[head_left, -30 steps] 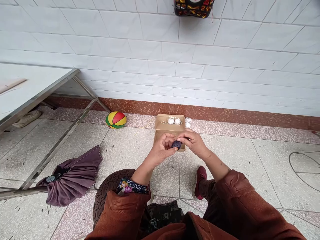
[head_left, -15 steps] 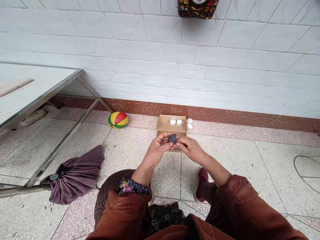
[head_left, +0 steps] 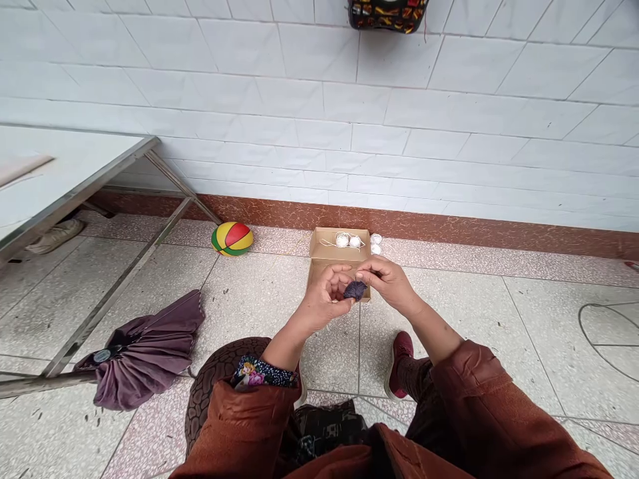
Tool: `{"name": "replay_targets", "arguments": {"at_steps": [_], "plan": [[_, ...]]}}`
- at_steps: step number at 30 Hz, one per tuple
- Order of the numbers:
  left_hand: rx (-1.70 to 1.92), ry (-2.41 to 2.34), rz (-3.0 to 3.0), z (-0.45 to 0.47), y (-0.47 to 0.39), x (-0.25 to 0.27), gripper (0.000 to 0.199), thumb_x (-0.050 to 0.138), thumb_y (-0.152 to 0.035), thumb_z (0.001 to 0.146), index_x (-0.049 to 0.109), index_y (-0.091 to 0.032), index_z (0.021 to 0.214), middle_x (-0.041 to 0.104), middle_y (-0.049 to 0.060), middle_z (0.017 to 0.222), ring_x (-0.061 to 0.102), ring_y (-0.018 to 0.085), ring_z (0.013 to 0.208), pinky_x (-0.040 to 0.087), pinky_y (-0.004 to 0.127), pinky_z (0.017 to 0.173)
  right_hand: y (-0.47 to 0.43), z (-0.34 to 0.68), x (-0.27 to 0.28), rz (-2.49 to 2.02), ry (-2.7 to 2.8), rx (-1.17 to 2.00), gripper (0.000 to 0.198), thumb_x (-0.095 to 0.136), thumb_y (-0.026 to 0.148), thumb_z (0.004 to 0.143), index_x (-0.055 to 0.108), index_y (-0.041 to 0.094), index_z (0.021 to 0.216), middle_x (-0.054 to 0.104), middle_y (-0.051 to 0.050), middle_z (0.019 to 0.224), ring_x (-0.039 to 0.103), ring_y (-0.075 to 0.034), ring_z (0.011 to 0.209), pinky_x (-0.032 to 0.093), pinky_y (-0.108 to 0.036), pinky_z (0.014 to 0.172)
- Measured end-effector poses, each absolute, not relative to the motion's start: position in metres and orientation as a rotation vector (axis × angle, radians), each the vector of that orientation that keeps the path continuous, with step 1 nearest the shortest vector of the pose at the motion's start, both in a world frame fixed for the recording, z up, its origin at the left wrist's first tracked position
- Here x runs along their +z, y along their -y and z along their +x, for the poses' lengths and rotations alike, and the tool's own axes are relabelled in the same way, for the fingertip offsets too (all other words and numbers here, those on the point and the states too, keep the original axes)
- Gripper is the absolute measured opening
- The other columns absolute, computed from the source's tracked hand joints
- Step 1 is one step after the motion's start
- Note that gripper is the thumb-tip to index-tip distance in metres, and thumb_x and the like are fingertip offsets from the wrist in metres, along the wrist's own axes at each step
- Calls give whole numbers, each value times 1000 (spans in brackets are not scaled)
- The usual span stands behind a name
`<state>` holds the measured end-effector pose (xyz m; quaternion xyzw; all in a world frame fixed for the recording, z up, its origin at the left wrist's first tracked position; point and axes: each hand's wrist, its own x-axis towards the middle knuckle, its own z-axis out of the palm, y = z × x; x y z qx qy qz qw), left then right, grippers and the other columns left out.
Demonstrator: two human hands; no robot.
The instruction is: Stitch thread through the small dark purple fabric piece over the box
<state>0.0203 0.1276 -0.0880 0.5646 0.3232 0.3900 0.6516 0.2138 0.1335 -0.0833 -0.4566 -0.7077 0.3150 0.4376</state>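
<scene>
A small dark purple ball of yarn (head_left: 355, 291) rests in the curled fingers of my left hand (head_left: 327, 296), the thumb pressed to its underside. Just above it, my right hand (head_left: 387, 283) has thumb and forefinger pinched together. A thin dark strand seems to run from that pinch down to the ball. Below both hands lies an open cardboard box (head_left: 319, 269) on the floor, partly hidden by them. Two white yarn balls (head_left: 348, 240) with loose ends sit on its raised lid side.
More white balls (head_left: 376, 243) lie right of the box. A colourful ball (head_left: 232, 239) sits by the wall. At the left are a metal-framed table (head_left: 150, 143) and a folded purple umbrella (head_left: 144, 359). A wire frame (head_left: 599, 332) is at the right.
My right hand has moved up from the yarn ball's side to above it. The ball has turned and sits lower in my left hand. The view has shifted slightly.
</scene>
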Motion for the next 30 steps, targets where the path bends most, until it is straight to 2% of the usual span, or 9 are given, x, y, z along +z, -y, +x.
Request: {"name": "replay_targets", "arguments": {"at_steps": [3, 8, 12, 15, 22, 27, 30], "plan": [[872, -639, 1189, 19, -128, -85, 53, 76, -20, 72, 54, -24, 120, 65, 1, 94, 59, 12, 77, 44, 25, 70, -138, 212, -96, -1216, 1753, 807, 18, 58, 31, 94, 64, 22, 80, 63, 0, 74, 57, -15, 70, 45, -28, 67], [1008, -789, 1053, 16, -133, -89, 37, 77, -22, 69, 61, -20, 102, 65, 0, 89, 60, 11, 78, 47, 26, 73, -129, 203, -103, -1230, 1916, 780, 17, 52, 22, 96, 60, 21, 81, 63, -1, 77, 58, -15, 73, 44, -27, 69], [1088, -961, 1103, 17, -138, -95, 36, 77, -19, 66, 60, -18, 98, 65, 0, 88, 60, 11, 76, 47, 25, 74, -116, 198, -93, -1083, 2100, 803, 15, 52, 24, 98, 64, 21, 90, 66, -3, 85, 61, -16, 78, 47, -28, 74], [1065, -1068, 1250, 19, -138, -98, 35, 77, -19, 64, 62, -17, 95, 66, 1, 86, 59, 11, 72, 46, 25, 70, -112, 201, -84, -982, 2120, 842, 14, 54, 27, 97, 66, 22, 92, 66, -2, 84, 61, -15, 76, 48, -27, 71], [822, -855, 1354, 22, -129, -90, 29, 75, -20, 69, 65, -18, 96, 65, 0, 82, 56, 10, 67, 43, 24, 64, -126, 216, -78, -1051, 1942, 750, 18, 60, 35, 95, 70, 24, 85, 67, -2, 80, 61, -16, 75, 49, -30, 71], [871, -657, 1078, 20, -127, -86, 47, 79, -19, 68, 57, -22, 110, 66, 1, 94, 60, 10, 74, 45, 24, 68, -135, 214, -92, -1197, 1765, 750, 17, 61, 33, 93, 65, 22, 82, 63, -1, 75, 57, -16, 69, 45, -28, 65], [903, -647, 976, 19, -128, -87, 43, 78, -22, 70, 60, -21, 109, 65, 1, 93, 60, 10, 71, 47, 25, 67, -134, 207, -101, -1199, 1768, 766, 16, 54, 29, 96, 62, 21, 83, 64, -1, 78, 59, -16, 73, 46, -28, 69]]}}
